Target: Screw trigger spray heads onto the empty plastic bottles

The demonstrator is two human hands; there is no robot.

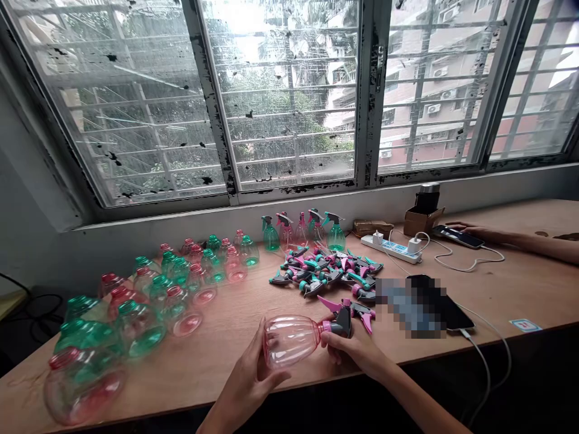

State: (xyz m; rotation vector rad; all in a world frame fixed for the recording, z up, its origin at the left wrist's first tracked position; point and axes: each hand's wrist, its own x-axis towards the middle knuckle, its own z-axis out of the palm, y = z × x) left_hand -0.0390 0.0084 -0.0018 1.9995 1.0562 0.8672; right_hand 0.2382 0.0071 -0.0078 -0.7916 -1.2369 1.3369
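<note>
A clear pink spray bottle (292, 342) lies sideways in the air over the table's front edge. My left hand (246, 377) cups its base, with the thumb underneath. At the neck, the fingers of my right hand (355, 349) are closed on the collar of a grey and pink trigger sprayer (342, 323), which sits on the bottle's mouth. Whether its thread is tight cannot be seen. Just behind my right hand lie loose pink sprayers (362, 310), and beyond them is a heap of pink, green and grey trigger sprayers (323, 268).
Several open pink and green bottles (140, 325) cover the left side. Bottles with sprayers (335, 232) stand by the window. At right are a power strip (393, 248), a phone (441, 301) with cable, a small box (423, 220), and another person's hand (470, 230) at a second phone.
</note>
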